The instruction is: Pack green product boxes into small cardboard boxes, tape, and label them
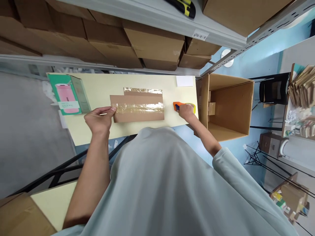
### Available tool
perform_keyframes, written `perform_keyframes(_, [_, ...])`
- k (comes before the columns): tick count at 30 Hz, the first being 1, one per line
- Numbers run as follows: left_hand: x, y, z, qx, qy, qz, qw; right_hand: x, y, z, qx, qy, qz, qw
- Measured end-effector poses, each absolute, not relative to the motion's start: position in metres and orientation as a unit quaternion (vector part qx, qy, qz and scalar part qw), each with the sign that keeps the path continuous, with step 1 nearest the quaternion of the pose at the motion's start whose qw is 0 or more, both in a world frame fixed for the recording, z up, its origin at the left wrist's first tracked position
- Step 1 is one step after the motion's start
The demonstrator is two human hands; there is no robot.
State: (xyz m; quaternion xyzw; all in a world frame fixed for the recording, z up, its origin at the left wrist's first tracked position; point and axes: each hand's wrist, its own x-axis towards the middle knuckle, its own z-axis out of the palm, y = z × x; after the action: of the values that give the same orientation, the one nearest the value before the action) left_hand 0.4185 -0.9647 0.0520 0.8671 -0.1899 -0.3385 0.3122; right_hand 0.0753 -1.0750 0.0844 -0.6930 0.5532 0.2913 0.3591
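Observation:
A brown cardboard box (137, 117) lies on the pale yellow table (95, 88), with shiny clear tape along its middle. A flap at its far side (142, 93) also carries a strip of tape. My left hand (100, 120) pinches the box's left edge between thumb and fingers. To the right of the box, my right hand (186, 111) is wrapped round an orange tape dispenser (175, 106) with a yellow roll edge showing beside the fingers. The dispenser sits apart from the box, over the table's right end.
A green box with a pink tumbler picture (66, 95) stands at the table's left. White paper (184, 81) lies at the back right. Beyond the right edge is a large open carton (231, 105). A metal shelf (157, 18) with cardboard boxes (152, 42) overhangs the back.

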Motion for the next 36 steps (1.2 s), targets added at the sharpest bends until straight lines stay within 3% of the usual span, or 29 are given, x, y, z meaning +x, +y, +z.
perform_keyframes(7, [0.404, -0.968, 0.071, 0.844, -0.383, -0.235, 0.292, 0.073, -1.064, 0.132, -0.692, 0.659, 0.169, 0.241])
perform_keyframes(13, [0.346, -1.013, 0.143, 0.607, -0.624, -0.212, 0.443, 0.13, -1.088, 0.213, -0.742, 0.62, 0.038, 0.252])
perform_keyframes(17, [0.343, -1.048, 0.186, 0.547, -0.641, -0.124, 0.524, 0.176, -1.131, 0.251, -0.821, 0.5, -0.043, 0.274])
perform_keyframes(21, [0.372, -1.091, 0.206, 0.569, -0.607, -0.067, 0.551, 0.233, -1.191, 0.276, -0.883, 0.404, -0.113, 0.212])
perform_keyframes(29, [0.424, -1.169, 0.203, 0.629, -0.608, -0.092, 0.475, 0.331, -1.28, 0.299, -0.895, 0.434, -0.04, 0.096])
perform_keyframes(36, [0.416, -1.134, 0.18, 0.632, -0.623, -0.125, 0.444, 0.358, -1.301, 0.278, -0.882, 0.461, -0.027, 0.093])
